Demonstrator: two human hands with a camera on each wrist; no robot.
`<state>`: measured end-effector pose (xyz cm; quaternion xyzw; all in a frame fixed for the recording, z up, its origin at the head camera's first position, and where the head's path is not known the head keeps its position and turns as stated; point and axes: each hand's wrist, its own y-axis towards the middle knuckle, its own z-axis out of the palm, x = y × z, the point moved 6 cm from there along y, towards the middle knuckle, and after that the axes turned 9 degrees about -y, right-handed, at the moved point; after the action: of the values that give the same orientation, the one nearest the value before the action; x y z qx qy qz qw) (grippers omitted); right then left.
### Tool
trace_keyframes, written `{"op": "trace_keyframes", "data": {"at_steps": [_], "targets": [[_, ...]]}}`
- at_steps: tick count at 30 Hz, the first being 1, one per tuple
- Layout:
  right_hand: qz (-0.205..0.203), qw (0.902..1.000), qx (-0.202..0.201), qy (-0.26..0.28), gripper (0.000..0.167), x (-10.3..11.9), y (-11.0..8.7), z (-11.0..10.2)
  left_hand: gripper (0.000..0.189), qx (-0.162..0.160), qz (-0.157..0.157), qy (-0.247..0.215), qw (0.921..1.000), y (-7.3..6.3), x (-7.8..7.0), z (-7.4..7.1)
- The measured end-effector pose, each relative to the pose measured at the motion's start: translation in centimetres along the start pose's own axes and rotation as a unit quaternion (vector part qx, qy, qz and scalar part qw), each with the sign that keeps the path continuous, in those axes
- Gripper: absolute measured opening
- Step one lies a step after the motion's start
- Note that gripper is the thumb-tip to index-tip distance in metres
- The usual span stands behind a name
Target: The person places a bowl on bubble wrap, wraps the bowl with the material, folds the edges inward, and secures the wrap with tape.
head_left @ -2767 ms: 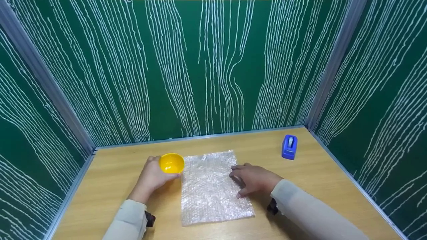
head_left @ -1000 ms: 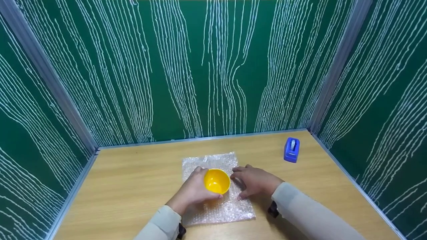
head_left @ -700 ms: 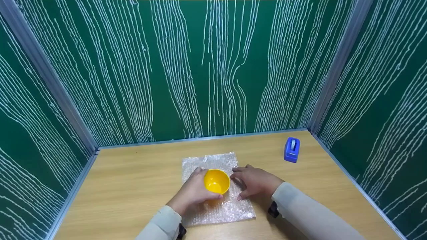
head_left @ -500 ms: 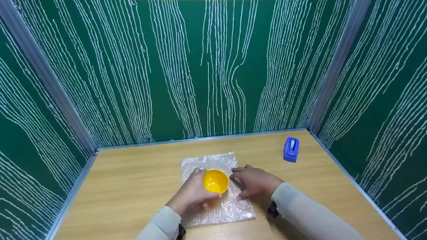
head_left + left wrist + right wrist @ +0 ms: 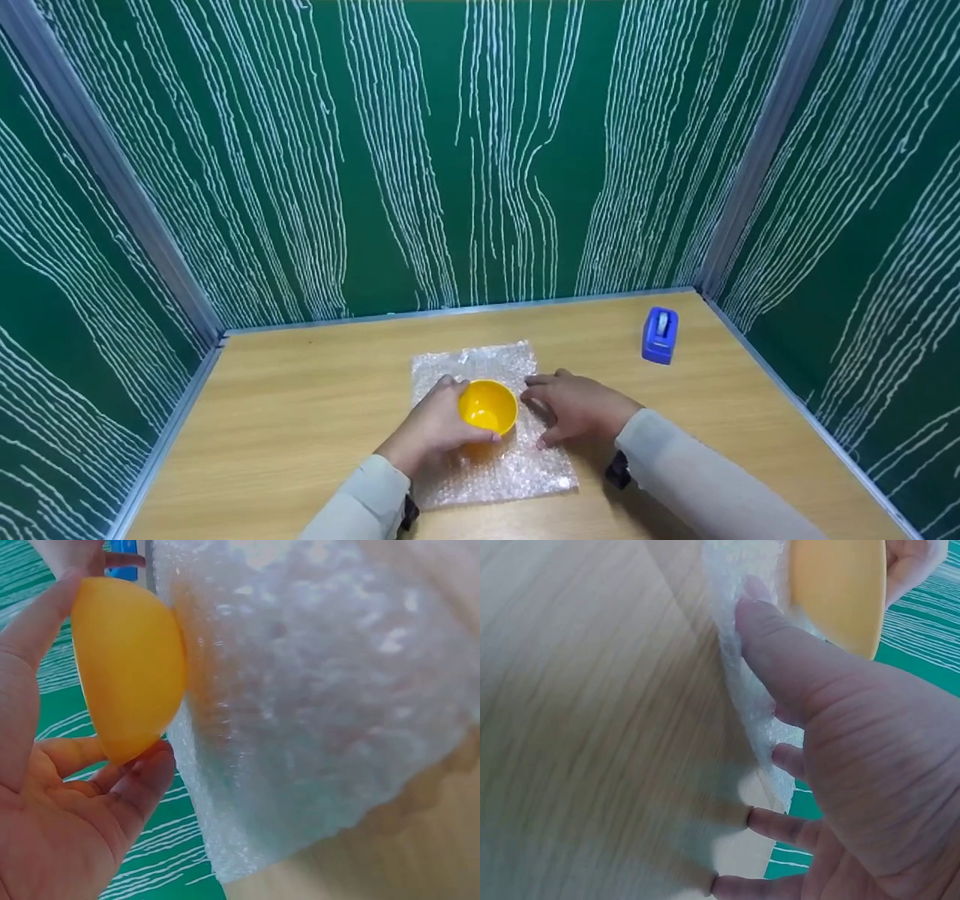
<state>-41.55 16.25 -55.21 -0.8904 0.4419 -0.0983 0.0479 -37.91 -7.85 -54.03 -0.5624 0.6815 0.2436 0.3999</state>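
A round yellow bowl point(image 5: 489, 409) stands with its hollow side up on a sheet of bubble wrap point(image 5: 517, 476), near the sheet's middle. My left hand point(image 5: 435, 426) grips the bowl from the left, thumb at the near side of the rim and fingers at the far side. In the left wrist view the bowl's curved base point(image 5: 131, 667) meets the bubble wrap. My right hand point(image 5: 581, 409) rests at the sheet's right edge with its fingers spread. The right wrist view shows the right thumb point(image 5: 780, 634) on the wrap's edge and some fingertips down on the wood.
A blue tape dispenser point(image 5: 660, 336) sits at the back right of the wooden table point(image 5: 315, 405). Green walls point(image 5: 375, 225) with white wavy lines enclose the table at the back and both sides, joined by grey metal posts.
My left hand has carried the bowl rightward from beside the bubble wrap onto it. Over the last second both hands stay nearly still. The right hand has kept its place at the sheet's edge.
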Motion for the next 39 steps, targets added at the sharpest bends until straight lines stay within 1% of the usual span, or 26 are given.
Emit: {"op": "trace_keyframes", "data": {"at_steps": [4, 8, 11, 15, 18, 21, 27, 33, 37, 39], "targets": [[0.006, 1.0000, 0.007, -0.001, 0.082, -0.2, -0.1, 0.0, 0.094, 0.006, 0.000, -0.001, 1.0000, 0.1, -0.5, 0.0], [0.001, 0.9999, 0.010, -0.005, 0.075, -0.2, -0.2, -0.3, 0.097, 0.007, 0.004, 0.015, 0.9999, -0.1, -0.9, -0.2], [-0.011, 0.9998, 0.007, -0.014, 0.067, -0.2, -0.5, -0.7, 0.100, 0.007, 0.004, 0.019, 0.9998, -0.2, -1.1, -0.2], [-0.029, 0.9994, 0.005, -0.018, 0.058, 0.1, -1.2, -1.3, 0.105, 0.005, -0.005, 0.007, 0.9999, -0.1, -1.0, -0.2], [-0.049, 0.9986, 0.003, -0.019, 0.052, 0.7, -1.8, -1.7, 0.107, 0.003, -0.008, 0.004, 1.0000, 0.0, -0.8, -0.1], [-0.067, 0.9975, 0.001, -0.025, 0.047, 1.5, -2.4, -2.0, 0.105, 0.002, -0.007, 0.007, 1.0000, 0.2, -0.6, -0.1], [-0.081, 0.9945, 0.001, -0.067, 0.051, 3.3, -3.8, -2.3, 0.101, 0.003, -0.014, 0.002, 0.9999, 0.1, -0.7, -0.3], [-0.122, 0.9872, -0.002, -0.103, 0.050, 4.8, -4.7, -2.0, 0.102, 0.004, -0.022, -0.006, 0.9997, 0.0, -0.7, -0.2], [-0.149, 0.9817, 0.008, -0.118, 0.051, 5.7, -5.4, -1.7, 0.099, 0.007, -0.010, 0.001, 0.9999, -0.2, -1.1, -0.3], [-0.156, 0.9798, 0.015, -0.125, 0.052, 6.0, -5.6, -1.6, 0.097, 0.009, -0.006, -0.002, 0.9999, -0.3, -1.3, -0.4]]}}
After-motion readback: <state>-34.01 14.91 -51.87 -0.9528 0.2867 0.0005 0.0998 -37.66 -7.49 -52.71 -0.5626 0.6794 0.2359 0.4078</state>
